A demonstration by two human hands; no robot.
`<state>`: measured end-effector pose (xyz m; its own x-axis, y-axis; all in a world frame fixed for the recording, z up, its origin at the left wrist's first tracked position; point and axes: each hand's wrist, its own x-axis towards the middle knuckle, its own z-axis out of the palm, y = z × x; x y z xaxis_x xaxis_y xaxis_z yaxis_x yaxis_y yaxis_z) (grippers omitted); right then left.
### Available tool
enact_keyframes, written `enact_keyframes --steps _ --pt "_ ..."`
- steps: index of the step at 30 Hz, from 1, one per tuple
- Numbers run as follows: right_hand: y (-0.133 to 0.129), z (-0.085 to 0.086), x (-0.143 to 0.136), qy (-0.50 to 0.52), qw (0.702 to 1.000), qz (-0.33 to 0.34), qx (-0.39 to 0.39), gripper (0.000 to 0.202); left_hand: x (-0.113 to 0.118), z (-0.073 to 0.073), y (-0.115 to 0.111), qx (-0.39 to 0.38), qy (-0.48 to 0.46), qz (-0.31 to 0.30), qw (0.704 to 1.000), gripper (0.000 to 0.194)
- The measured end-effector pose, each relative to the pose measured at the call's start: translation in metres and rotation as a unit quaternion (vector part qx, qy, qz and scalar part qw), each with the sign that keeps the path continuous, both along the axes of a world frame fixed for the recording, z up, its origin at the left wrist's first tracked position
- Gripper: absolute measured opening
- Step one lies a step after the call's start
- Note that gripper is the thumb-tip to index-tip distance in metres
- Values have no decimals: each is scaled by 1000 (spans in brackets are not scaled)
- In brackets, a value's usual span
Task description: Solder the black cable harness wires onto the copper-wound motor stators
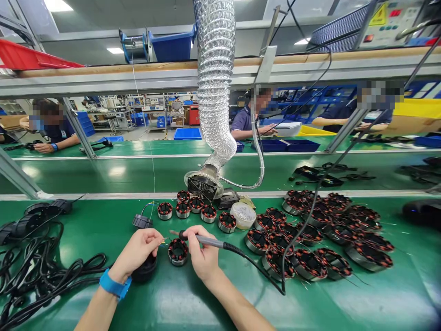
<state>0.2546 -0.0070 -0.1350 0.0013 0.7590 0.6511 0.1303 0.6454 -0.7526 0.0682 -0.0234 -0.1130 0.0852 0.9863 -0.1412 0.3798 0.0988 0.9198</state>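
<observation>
My right hand (203, 253) is closed round a grey soldering iron (210, 241), its tip pointing left toward my other hand. My left hand (143, 248), with a blue band at the wrist, pinches thin coloured wires (164, 242) near that tip. Just below and between the hands, a round motor stator (178, 252) with black and orange windings rests on the green table. Under my left hand is a round black part (145, 270), partly hidden. Behind that hand lies a dark housing (142, 221), with a thin strand of wire hanging down close to it.
Many stators (308, 264) crowd the right side; several more stand behind my hands. A round tub (243, 215) and a fume extractor (205, 181) are at the centre back. Black cables (44, 276) pile up left. People sit beyond the bench.
</observation>
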Motion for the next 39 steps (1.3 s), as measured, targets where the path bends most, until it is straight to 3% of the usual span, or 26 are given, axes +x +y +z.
enact_keyframes --steps 5,39 --pt "-6 0 3 -28 999 6 41 27 -2 -7 1 13 -8 -17 1000 37" --pt "-7 -2 -2 -49 996 24 64 25 -1 -5 -1 16 10 -17 1000 35"
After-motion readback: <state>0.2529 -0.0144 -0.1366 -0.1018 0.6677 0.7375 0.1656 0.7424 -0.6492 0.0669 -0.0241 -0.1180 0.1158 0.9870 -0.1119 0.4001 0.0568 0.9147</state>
